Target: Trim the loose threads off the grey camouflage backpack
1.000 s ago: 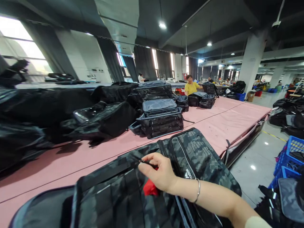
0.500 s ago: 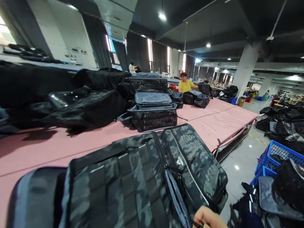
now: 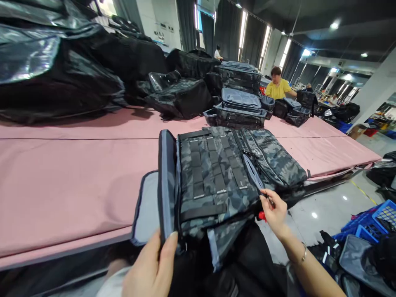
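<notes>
A dark camouflage backpack (image 3: 213, 169) lies on the pink-covered table (image 3: 77, 173), its near edge over the table's front edge. Webbing strips run across its panel, and a partly open zip (image 3: 254, 172) shows grey-blue lining. At the near left corner, my left hand (image 3: 154, 264) pinches the edge of the bag's grey-lined side panel (image 3: 168, 181) between thumb and fingers. My right hand (image 3: 274, 208) is closed at the lower end of the open zip, on a small dark piece that looks like the zipper pull. A grey flap (image 3: 147, 206) spreads out left of the bag.
Large black bags (image 3: 62, 74) are heaped at the back left. More camouflage bags (image 3: 241, 109) stand stacked behind the backpack. A person in a yellow top (image 3: 278, 87) works across the table. On the floor at right are a blue crate (image 3: 365, 218) and more bags.
My view has swung left and the backpack appears lower and smaller. My left hand has come into view on the side panel. My right hand stays at the zip.
</notes>
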`<state>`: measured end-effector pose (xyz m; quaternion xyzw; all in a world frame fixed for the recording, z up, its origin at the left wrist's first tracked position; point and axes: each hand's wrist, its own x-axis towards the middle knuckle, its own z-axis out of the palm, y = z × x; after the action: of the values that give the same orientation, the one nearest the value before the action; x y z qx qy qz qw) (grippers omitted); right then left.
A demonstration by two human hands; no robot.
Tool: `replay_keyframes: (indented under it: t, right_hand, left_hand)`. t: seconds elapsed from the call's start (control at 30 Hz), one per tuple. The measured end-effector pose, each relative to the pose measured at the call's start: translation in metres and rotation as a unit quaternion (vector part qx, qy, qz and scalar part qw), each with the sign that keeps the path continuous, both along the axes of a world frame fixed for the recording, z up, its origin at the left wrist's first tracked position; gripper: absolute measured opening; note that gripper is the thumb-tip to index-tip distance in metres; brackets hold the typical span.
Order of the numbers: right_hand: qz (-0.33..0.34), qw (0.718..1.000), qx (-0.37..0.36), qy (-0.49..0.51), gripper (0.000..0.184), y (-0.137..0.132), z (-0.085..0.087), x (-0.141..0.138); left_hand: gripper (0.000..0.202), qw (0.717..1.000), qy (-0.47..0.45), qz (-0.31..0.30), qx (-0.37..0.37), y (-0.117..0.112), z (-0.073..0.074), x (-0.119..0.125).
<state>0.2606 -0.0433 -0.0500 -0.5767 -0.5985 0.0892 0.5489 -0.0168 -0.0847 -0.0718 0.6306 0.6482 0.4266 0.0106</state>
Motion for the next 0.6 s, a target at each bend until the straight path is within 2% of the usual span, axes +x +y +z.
replay_keyframes:
  t: [0.07, 0.1, 0.23, 0.3, 0.37, 0.47, 0.53, 0.6]
  right_hand:
    - [0.011, 1.0, 0.008, 0.007, 0.024, 0.02, 0.007, -0.001]
    - [0.013, 1.0, 0.005, 0.014, 0.025, 0.026, 0.01, -0.002]
    - [0.013, 0.999, -0.011, 0.039, 0.027, 0.023, 0.018, -0.016]
    - [0.039, 0.998, -0.006, 0.044, 0.024, 0.012, 0.02, -0.029]
    - [0.085, 0.995, -0.012, 0.051, 0.021, 0.005, 0.017, -0.042]
    - [0.125, 0.988, -0.03, 0.087, 0.017, 0.005, 0.004, -0.054]
    - [0.12, 0.987, -0.032, 0.107, 0.015, 0.008, -0.008, -0.057]
    - [0.106, 0.987, -0.038, 0.111, 0.016, 0.011, -0.018, -0.056]
  left_hand:
    - [0.044, 0.994, 0.044, 0.001, 0.098, 0.007, 0.014, 0.01]
    - [0.046, 0.99, 0.066, -0.017, 0.126, 0.011, 0.02, 0.015]
    - [0.038, 0.965, 0.14, -0.163, 0.148, 0.04, 0.029, 0.033]
    - [0.029, 0.956, 0.152, -0.195, 0.16, 0.053, 0.03, 0.039]
    - [0.022, 0.955, 0.137, -0.194, 0.178, 0.059, 0.032, 0.044]
    - [0.019, 0.968, 0.049, -0.187, 0.16, 0.057, 0.038, 0.047]
    - [0.022, 0.976, -0.066, -0.184, 0.094, 0.051, 0.042, 0.044]
    - [0.025, 0.966, -0.214, -0.145, 0.009, 0.044, 0.044, 0.038]
